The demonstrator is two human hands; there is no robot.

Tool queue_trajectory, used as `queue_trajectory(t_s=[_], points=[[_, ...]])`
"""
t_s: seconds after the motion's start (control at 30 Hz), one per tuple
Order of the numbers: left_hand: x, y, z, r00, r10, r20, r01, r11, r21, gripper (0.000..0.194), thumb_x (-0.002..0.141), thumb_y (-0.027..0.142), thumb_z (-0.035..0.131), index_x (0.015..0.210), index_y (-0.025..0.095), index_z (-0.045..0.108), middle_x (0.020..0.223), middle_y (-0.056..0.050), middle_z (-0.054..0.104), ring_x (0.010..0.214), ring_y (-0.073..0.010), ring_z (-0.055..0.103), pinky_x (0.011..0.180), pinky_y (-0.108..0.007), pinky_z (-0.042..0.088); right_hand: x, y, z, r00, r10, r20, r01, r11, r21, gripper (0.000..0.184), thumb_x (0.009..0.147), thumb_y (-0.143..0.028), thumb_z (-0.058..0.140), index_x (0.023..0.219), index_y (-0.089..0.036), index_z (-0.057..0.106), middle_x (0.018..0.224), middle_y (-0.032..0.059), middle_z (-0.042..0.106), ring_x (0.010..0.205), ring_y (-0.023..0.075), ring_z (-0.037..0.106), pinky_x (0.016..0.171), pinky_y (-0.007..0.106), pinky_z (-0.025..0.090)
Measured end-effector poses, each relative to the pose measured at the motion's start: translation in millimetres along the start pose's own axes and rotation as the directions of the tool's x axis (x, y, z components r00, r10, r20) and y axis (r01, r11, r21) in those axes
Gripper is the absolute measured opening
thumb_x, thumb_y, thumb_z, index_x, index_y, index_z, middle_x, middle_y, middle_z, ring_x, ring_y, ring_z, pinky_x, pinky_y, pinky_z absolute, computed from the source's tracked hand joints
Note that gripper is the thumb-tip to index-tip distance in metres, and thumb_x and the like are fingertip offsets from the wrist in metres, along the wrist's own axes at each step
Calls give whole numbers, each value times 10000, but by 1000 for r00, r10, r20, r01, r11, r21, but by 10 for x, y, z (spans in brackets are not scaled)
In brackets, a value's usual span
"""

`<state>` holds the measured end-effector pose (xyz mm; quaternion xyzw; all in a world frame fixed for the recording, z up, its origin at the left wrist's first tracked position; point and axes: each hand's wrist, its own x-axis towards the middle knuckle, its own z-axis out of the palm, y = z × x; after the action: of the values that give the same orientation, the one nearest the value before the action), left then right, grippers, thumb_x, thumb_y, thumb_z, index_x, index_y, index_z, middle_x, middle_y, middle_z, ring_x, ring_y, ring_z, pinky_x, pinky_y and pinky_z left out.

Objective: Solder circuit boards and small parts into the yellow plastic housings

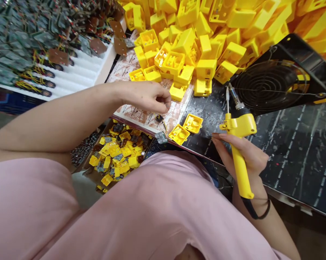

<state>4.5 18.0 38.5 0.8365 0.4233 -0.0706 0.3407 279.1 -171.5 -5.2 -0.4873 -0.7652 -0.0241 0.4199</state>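
My right hand grips the yellow handle of a soldering gun. Its metal tip and thin feed tube point away from me, toward the fan. Over the patterned board, my left hand is closed with thumb and fingers curled together; whatever they hold is hidden. Just below those fingers is a small dark part with thin wires. A small green circuit board lies at the table edge, beside an opened yellow case half. Touching that half is a second yellow case half.
A big heap of yellow cases covers the back of the table. At the right stands a black fan. Many wired circuit boards lie on a white foam tray at the left. Below the edge is a box of yellow parts.
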Motion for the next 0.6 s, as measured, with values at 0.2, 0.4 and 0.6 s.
queue_trajectory(t_s=[0.2, 0.4, 0.6], points=[[-53, 86, 134, 977, 198, -84, -195, 980, 41, 126, 776, 328, 648, 799, 226, 719, 698, 36, 683, 662, -150, 678, 711, -284, 512, 22, -20, -46, 1000, 9, 6, -9, 1000, 19, 327, 808, -100, 862, 1038, -280, 714, 791, -42, 792, 548, 143, 717, 576, 236, 616], [-72, 265, 345, 962, 250, -114, -243, 968, 69, 197, 862, 318, 614, 981, 214, 730, 860, 1, 726, 848, -175, 715, 841, -288, 515, -47, -39, -69, 998, 36, 57, -39, 997, 59, 264, 837, -141, 853, 1038, -246, 717, 821, -34, 798, 598, 130, 723, 632, 243, 602], [-37, 342, 433, 958, 275, -75, -269, 959, 85, 219, 819, 216, 548, 974, 165, 693, 848, -14, 701, 755, -141, 643, 745, -246, 478, -163, -62, -171, 989, 147, -22, -140, 971, 193, 144, 971, -293, 733, 1104, -248, 767, 841, 0, 805, 691, 146, 741, 709, 272, 599]])
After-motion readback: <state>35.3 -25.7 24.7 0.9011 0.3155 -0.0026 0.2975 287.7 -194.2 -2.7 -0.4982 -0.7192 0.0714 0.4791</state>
